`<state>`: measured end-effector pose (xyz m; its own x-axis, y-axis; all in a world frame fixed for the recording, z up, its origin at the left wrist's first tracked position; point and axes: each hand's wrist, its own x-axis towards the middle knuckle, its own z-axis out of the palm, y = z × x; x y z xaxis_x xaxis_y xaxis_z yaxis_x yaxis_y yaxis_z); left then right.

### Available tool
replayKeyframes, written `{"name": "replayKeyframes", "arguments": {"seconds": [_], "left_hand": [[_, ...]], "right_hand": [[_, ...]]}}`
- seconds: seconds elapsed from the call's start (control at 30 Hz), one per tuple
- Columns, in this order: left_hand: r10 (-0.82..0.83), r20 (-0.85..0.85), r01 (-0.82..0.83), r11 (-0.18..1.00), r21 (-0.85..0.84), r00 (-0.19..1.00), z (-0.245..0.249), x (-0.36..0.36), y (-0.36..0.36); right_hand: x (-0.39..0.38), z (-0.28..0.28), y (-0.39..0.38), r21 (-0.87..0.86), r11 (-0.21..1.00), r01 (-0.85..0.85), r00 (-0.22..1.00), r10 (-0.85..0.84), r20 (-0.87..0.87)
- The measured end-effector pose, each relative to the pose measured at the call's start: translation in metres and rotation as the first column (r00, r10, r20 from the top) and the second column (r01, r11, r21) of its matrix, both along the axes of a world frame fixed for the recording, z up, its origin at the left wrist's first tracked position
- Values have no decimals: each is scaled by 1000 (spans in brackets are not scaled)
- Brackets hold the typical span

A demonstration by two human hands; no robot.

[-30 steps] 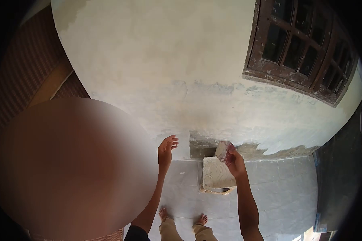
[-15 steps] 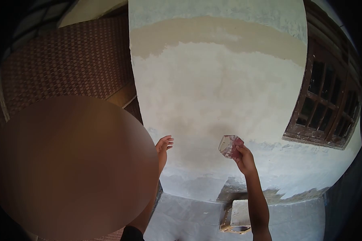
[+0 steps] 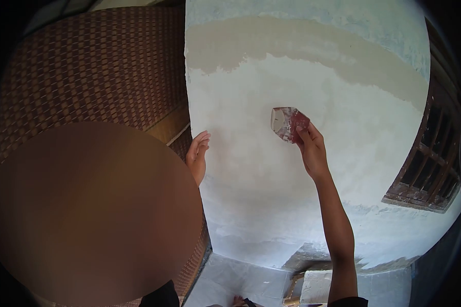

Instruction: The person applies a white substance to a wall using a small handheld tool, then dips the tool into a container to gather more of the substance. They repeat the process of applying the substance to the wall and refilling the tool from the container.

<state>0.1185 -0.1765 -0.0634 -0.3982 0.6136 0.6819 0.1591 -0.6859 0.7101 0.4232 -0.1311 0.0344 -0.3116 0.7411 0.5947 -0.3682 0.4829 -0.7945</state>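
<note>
In my right hand I hold a flat red putty scraper, pinched by its right edge with the thumb on its face. Pale, wet-looking putty covers the scraper's left part. It is held up in front of the whitish wall. My left hand is raised near the wall's left edge, its fingers stretched out and holding nothing. A large blurred oval covers part of the left forearm. Across the upper wall runs a beige band with a ragged lower edge.
Left of the wall hangs a brown woven screen. A wooden window is set at the right. Below, on grey floor tiles, stands a small stool with a pale top, partly behind my right arm. A foot shows at the bottom edge.
Both hands have risen in view, the right one carrying the scraper higher up before the wall. The camera view has shifted, so the wall and window sit further right.
</note>
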Motion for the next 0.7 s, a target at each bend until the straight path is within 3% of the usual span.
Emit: {"name": "replayKeyframes", "arguments": {"seconds": [0.07, 0.13, 0.2, 0.23, 0.27, 0.33, 0.43, 0.47, 0.5, 0.53, 0.6, 0.63, 0.7], "left_hand": [[18, 1, -18, 999, 33, 1000, 14, -13, 13], [38, -26, -36, 997, 67, 999, 27, -27, 26], [49, -44, -45, 994, 100, 998, 38, -37, 40], [79, -65, -71, 990, 120, 995, 44, -41, 48], [109, -89, -95, 985, 141, 990, 50, -46, 57], [110, -141, -83, 979, 188, 984, 58, -56, 76], [111, -181, -63, 966, 253, 977, 71, -69, 95], [200, -240, -124, 946, 300, 950, 75, -74, 102], [291, -292, -180, 918, 354, 911, 80, -79, 108], [276, -292, -163, 920, 357, 916, 84, -84, 114], [468, -386, -270, 843, 466, 795, 89, -95, 125], [457, -385, -257, 846, 468, 802, 92, -98, 131], [584, -393, -337, 772, 538, 710, 92, -102, 141]], "right_hand": [[-19, 20, 10, 350, 915, 202, 956, -262, 132], [-38, 33, 21, 450, 857, 250, 944, -320, 86], [-55, 53, 14, 677, 687, 264, 853, -494, 168], [-68, 59, 20, 756, 601, 259, 862, -496, 100], [-79, 63, 28, 759, 593, 268, 855, -510, 96], [-99, 69, 45, 936, 171, 307, 748, -652, -126], [-119, 81, 59, 948, -12, 319, 638, -737, -224], [-125, 85, 62, 939, -97, 331, 590, -755, -286], [-130, 88, 65, 937, -106, 331, 576, -764, -290], [-135, 90, 68, 929, -144, 340, 538, -781, -318], [-143, 93, 74, 920, -185, 346, 488, -802, -345], [-147, 95, 77, 913, -226, 341, 457, -808, -371], [-152, 93, 81, 905, -266, 332, 414, -821, -393]]}}
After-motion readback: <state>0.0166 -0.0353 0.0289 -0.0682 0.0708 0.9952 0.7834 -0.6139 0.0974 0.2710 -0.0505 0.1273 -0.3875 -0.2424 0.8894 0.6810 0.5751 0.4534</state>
